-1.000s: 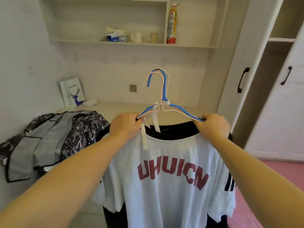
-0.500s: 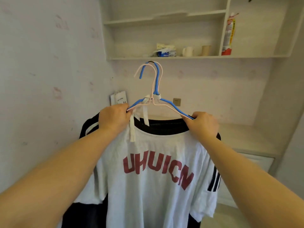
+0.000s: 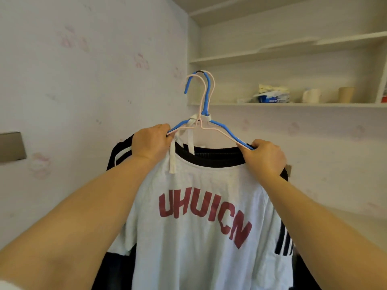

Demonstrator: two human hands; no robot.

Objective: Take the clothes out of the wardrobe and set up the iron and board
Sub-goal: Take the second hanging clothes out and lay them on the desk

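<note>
I hold up a white T-shirt [image 3: 201,243] with red letters and a black collar, hanging in front of a black garment [image 3: 117,266]. Both hang on a blue hanger [image 3: 206,95] and a pink hanger [image 3: 211,129] held together, hooks pointing up. My left hand [image 3: 151,143] grips the left shoulder of the hangers and shirt. My right hand [image 3: 265,158] grips the right shoulder. A white strap [image 3: 172,158] dangles beside my left hand. No iron or board is in view.
A papered wall [image 3: 83,91] stands close on the left with a grey switch plate [image 3: 11,147]. Wall shelves [image 3: 293,104] at the upper right hold a packet [image 3: 272,97] and two cups [image 3: 312,95]. A pale counter [image 3: 356,222] runs behind my right arm.
The view has swung left: the wardrobe doors and the clothes heaped on the counter have left the frame, and the left wall now fills it. Both hands keep their hold on the hangers.
</note>
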